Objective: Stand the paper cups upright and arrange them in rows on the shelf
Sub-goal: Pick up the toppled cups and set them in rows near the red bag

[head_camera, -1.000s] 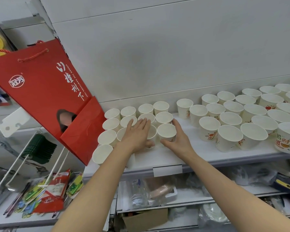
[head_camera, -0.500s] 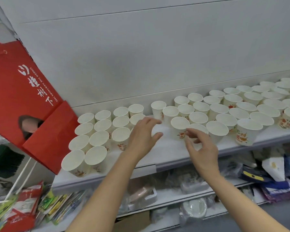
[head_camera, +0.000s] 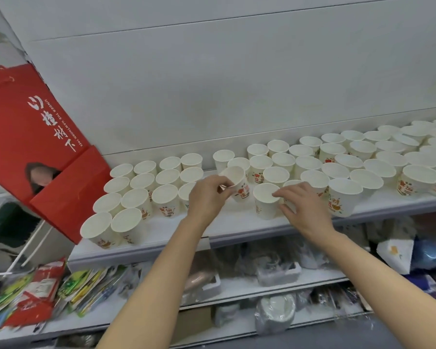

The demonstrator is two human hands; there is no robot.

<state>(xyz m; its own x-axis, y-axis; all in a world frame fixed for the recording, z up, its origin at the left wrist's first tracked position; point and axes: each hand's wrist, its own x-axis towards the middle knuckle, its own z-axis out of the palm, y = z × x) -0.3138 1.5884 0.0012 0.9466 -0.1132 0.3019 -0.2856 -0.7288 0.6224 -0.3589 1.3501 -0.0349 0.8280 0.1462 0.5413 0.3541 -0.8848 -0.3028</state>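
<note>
head view:
left hand [head_camera: 208, 197]: pinches a tilted cup [head_camera: 237, 183] at its near wall, fingers curled round it
tilted cup: leans mouth toward the camera and left, base looks off the shelf [head_camera: 237, 222], long axis off vertical
gap: bare strip of shelf directly below and just left of this grip, right of the tidy block of cups [head_camera: 146, 187]
right hand [head_camera: 305, 207]: fingers curled on the rim and side of an upright cup [head_camera: 266, 201], just right of the left grip
nearer hand: left, already holding
next move, my guess: tip the cup vertical, set it down beside the block

paper cups [head_camera: 277, 175] stand in rows on the shelf [head_camera: 237, 222], bag [head_camera: 35, 147] at left.
</note>
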